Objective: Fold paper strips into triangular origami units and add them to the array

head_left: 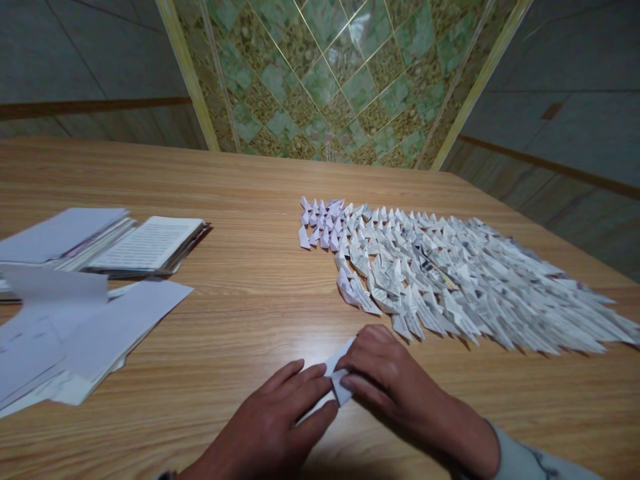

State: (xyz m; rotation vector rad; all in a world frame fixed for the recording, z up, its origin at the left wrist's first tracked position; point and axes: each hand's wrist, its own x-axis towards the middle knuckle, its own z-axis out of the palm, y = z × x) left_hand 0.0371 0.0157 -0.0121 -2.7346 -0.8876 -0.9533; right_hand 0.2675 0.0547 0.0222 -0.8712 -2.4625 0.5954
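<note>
2 hands in view, both mine, both on 1 small paper piece (341, 385) at the near edge of the table (250, 293), about mid-frame. my left hand (277, 423) has fingers stretched out nearly flat along the piece w/ the thumb closing in from below, so it's pinched, not gaping. my right hand (393, 387) is curled over the piece's far end, fingertips (350, 383) pressed down on the fold, thumb side hidden under the knuckles. only a white corner and a short strip of the piece show btwn the hands; the rest is covered by my fingers.

just beyond my right hand: the heap of folded paper pieces (450, 280), laid in overlapping rows fanning to the right. too many to count exactly, dozens at least. the far-left ones look plain pale, the rest carry print. nearest ones lie close to my right knuckles but not touching.

left side, well apart from my hands: 1 open book (147, 243) lying flat, 1 stack of papers (60, 233) just beside it, and a loose pile of white sheets (110, 327) nearer me, several, count unclear, one blurred.

behind the table: a green tiled wall panel (330, 73). nothing lies btwn my hands and the heap.
</note>
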